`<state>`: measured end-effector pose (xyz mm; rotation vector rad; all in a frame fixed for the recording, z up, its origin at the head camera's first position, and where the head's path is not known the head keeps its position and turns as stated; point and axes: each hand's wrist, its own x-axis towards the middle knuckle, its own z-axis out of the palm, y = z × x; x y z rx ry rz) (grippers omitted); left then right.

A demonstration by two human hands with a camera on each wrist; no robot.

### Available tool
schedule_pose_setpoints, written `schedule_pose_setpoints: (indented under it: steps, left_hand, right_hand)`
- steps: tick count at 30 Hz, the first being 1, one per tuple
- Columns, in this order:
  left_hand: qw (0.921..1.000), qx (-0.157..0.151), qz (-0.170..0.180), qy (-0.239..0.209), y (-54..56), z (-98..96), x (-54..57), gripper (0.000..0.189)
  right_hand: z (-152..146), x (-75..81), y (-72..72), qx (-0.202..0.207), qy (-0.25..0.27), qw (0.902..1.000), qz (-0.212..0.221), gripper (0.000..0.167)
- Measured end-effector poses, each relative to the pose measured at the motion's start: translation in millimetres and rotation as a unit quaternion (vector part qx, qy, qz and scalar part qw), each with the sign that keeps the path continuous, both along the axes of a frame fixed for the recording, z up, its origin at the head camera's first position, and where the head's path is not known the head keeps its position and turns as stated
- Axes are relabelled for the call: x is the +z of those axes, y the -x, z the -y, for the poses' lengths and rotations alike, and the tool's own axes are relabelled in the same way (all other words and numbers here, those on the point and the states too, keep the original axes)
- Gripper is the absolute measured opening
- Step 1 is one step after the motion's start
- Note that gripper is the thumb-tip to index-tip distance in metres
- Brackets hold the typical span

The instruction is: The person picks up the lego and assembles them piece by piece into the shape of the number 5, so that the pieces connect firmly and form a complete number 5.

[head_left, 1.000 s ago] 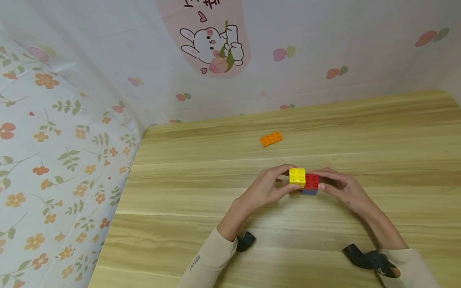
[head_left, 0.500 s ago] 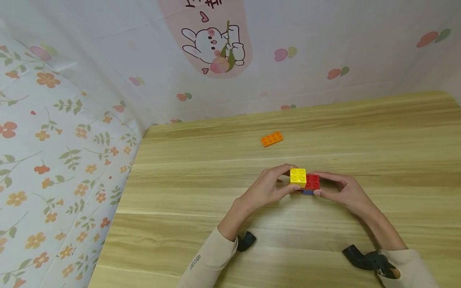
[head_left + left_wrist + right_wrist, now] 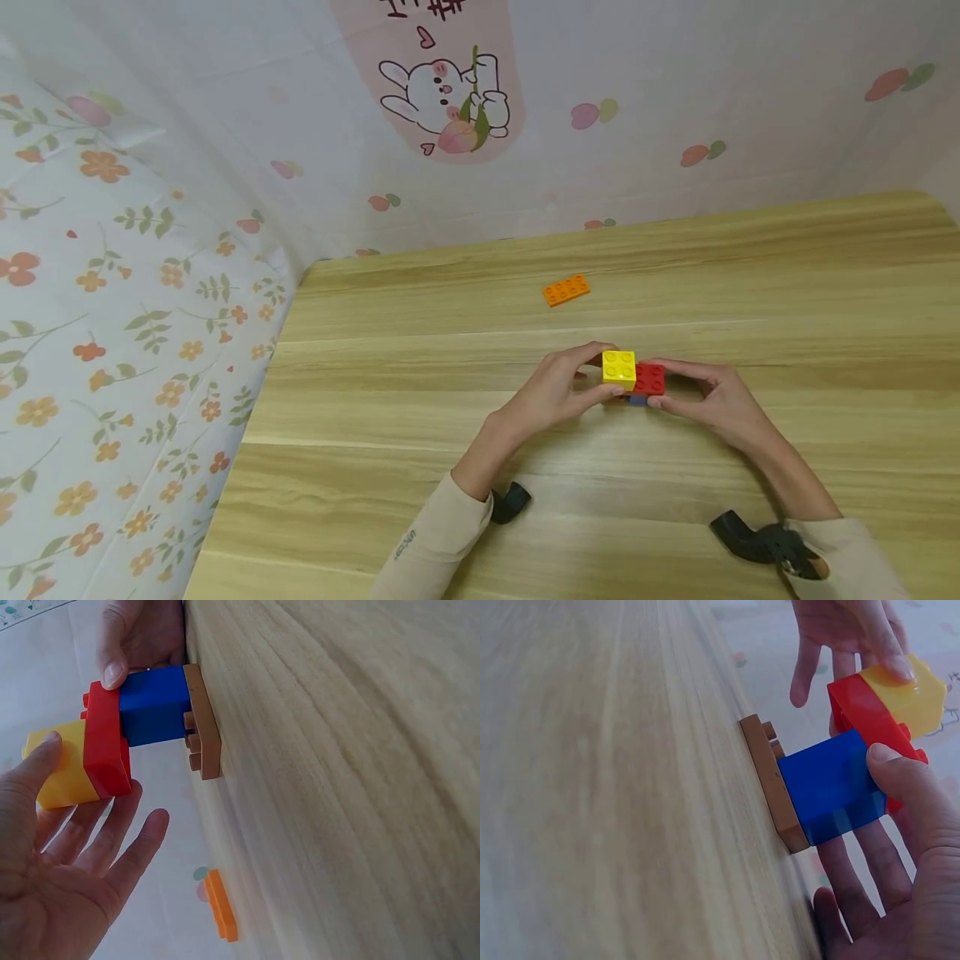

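A small stack of toy building bricks stands on the table. At its base is a brown plate [image 3: 204, 724], with a blue brick [image 3: 831, 780] over one end. A longer red brick [image 3: 649, 379] sits on the blue one and overhangs to the left. On that overhang is a square yellow brick [image 3: 619, 369]. My left hand [image 3: 551, 387] pinches the yellow brick, thumb on its near face and fingers behind. My right hand [image 3: 716, 398] holds the blue brick, its thumb by the seam with the red one and its fingers behind.
An orange plate with studs [image 3: 566, 290] lies farther back on the wooden table [image 3: 390, 358]. Behind the table hangs a printed white cloth [image 3: 630, 58], and a floral cloth [image 3: 135, 350] is at the left. A black strap piece [image 3: 765, 542] is on the right wrist.
My right hand has shifted slightly left, its thumb moving from the right end of the stack onto the near face. The left hand keeps its pinch on the yellow brick.
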<state>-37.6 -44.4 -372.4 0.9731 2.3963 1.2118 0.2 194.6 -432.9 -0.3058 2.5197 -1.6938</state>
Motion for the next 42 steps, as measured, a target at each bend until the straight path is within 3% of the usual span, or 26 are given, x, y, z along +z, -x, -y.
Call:
schedule_pose_setpoints:
  steps: [9, 15, 20, 25, 28, 31, 35, 39, 42]
  left_hand:
    - [0.9995, -0.013, 0.013, 0.024, 1.4, 3.8, 1.5, 0.046]
    - [0.9983, -0.008, 0.017, 0.055, 10.4, 15.5, 5.0, 0.058]
    - [0.998, 0.032, 0.018, 0.051, 26.1, 31.6, 6.6, 0.054]
    - [0.9934, 0.107, 0.0, 0.042, 42.3, 45.1, 3.5, 0.047]
    - [0.9904, 0.133, -0.005, 0.039, 48.2, 50.0, 0.1, 0.045]
    - [0.9925, 0.116, 0.003, 0.037, 48.5, 50.2, -4.0, 0.041]
    - [0.9974, 0.05, 0.052, 0.006, 37.8, 43.3, -10.0, 0.045]
    - [0.9935, -0.014, 0.106, -0.039, 21.5, 29.5, -14.2, 0.057]
    - [0.99, -0.028, 0.125, -0.059, 11.8, 16.8, -16.9, 0.056]
  right_hand:
    - [0, -1.0, -0.2, -0.004, -0.019, 0.9998, 0.005, 0.044]
    - [-1, -0.6, -0.1, -0.002, -0.016, 0.9999, 0.005, 0.044]
    - [-1, -0.6, -0.3, -0.008, -0.018, 0.9997, 0.012, 0.046]
    - [-1, -0.5, -0.6, -0.009, -0.021, 0.9996, 0.019, 0.047]
    - [0, -0.3, -0.5, -0.006, -0.018, 0.9996, 0.02, 0.047]
    - [0, 0.2, -0.7, -0.004, -0.015, 0.9997, 0.02, 0.046]
    - [1, 0.8, -0.8, -0.003, -0.018, 0.9995, 0.024, 0.046]
    - [1, 0.5, -0.5, 0.001, -0.021, 0.9996, 0.021, 0.046]
    - [0, 0.4, -0.6, 0.004, -0.018, 0.9997, 0.018, 0.045]
